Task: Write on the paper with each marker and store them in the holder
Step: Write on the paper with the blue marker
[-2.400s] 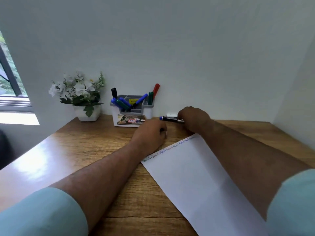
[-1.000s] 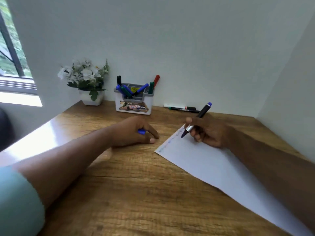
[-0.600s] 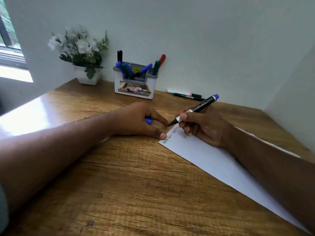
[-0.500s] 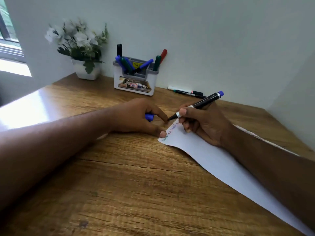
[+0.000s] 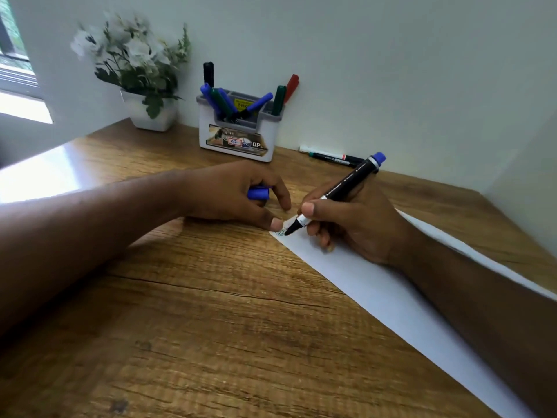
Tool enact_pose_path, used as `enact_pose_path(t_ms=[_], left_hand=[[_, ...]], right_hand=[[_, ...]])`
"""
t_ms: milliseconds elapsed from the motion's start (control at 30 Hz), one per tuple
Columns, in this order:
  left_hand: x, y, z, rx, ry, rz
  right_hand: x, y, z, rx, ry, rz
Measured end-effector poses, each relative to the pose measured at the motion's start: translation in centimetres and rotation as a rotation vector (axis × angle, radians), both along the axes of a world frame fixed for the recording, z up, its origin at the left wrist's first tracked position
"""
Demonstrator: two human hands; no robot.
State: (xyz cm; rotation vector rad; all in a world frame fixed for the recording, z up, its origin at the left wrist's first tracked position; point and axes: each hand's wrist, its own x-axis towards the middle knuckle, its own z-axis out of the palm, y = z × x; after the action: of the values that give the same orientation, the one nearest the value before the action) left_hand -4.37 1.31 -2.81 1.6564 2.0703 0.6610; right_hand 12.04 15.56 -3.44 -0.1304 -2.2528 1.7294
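Marker (image 5: 340, 191) pinched in right hand (image 5: 355, 224), tip on paper (image 5: 376, 294); left hand (image 5: 232, 194) grips blue cap (image 5: 258, 193).

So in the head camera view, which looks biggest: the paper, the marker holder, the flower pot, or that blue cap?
1. Paper, though it lies nearest the camera.
2. Marker holder.
3. Flower pot, counting the pot alone.
4. Blue cap, partly hidden in the left hand.

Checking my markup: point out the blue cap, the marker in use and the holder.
blue cap (image 5: 258, 193), head view, its exposed side in the left hand.
marker (image 5: 346, 183), head view, mid black barrel.
holder (image 5: 208, 132), head view, white front wall.
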Motion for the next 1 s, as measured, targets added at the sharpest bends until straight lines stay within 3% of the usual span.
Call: enact_pose_path(t_ms=[467, 1000], left_hand=[[0.08, -0.12, 0.03, 0.002, 0.014, 0.004], [0.03, 0.03, 0.10, -0.010, 0.038, 0.017]], right_hand=[[0.09, -0.30, 0.02, 0.133, 0.000, -0.027], [0.08, -0.22, 0.09, 0.121, -0.014, -0.030]])
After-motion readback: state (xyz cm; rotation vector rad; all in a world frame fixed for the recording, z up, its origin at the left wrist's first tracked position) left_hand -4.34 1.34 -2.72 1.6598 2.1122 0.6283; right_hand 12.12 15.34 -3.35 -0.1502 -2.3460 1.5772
